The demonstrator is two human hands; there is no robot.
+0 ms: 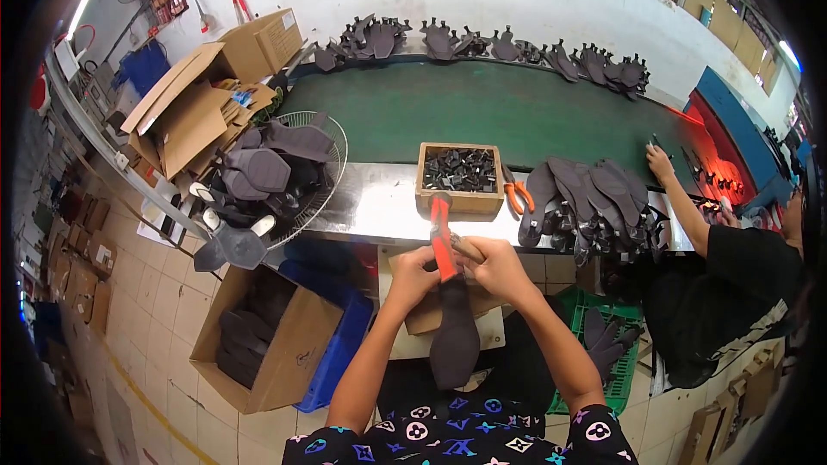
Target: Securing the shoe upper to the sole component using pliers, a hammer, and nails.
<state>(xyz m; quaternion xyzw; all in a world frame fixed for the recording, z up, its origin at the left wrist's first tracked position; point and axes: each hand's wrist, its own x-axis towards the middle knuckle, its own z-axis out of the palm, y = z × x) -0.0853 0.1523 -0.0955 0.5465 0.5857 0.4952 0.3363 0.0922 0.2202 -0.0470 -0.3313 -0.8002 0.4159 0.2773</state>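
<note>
My right hand (500, 269) is closed around the wooden handle of a hammer (442, 241). Its long head is red with a dark far end and lies over the sole in front of me. My left hand (412, 278) is closed at the far end of that dark grey sandal sole (455, 340), its fingertips partly hidden by the hammer head. The sole's wide end points toward my body. Beneath it is a brown block (422, 319) on a pale board (491, 332). Just beyond the hammer stands a wooden box (462, 204) of small black pieces.
Orange-handled pliers (519, 198) lie beside several grey soles (594, 194). A wire basket (343, 164) of footwear stands left, above a carton (301, 344) of soles. Behind runs a green conveyor belt (413, 108). A co-worker's arm (689, 215) reaches in at right; a green crate (620, 387) sits below.
</note>
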